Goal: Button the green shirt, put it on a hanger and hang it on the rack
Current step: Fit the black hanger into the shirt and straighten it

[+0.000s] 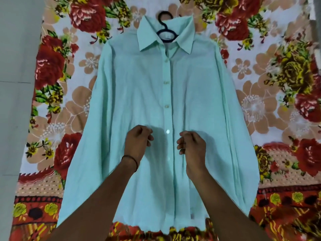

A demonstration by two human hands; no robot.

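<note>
Shirt [139,94], pale green and long-sleeved, spread flat and front-up on a floral spread [257,108], collar at the far end, hem nearest the camera. Hanger [164,25], dark, set inside the shoulders, its neck showing through the open collar and its hook lying on the floral cloth just beyond. Placket running down the middle of the shirt, carrying a row of pale buttons [167,106]; front edges lying closed from just below the collar downward, collar itself open at the throat. Sleeves laid straight down either side of the body, touching it, cuffs near the hem. Left hand [139,139] over the shirt front just left of the placket, grip drawn together, fingers curled into the palm, shadow falling on the cloth beside it. Right hand [192,144] just right of the placket, about level with the left, grip likewise closed in on itself, fingers curled. Single button [167,131] in the gap between the two hands, touched by neither. Dark band [133,161] round the left wrist. Grey floor [13,101] along the left edge of the spread.
</note>
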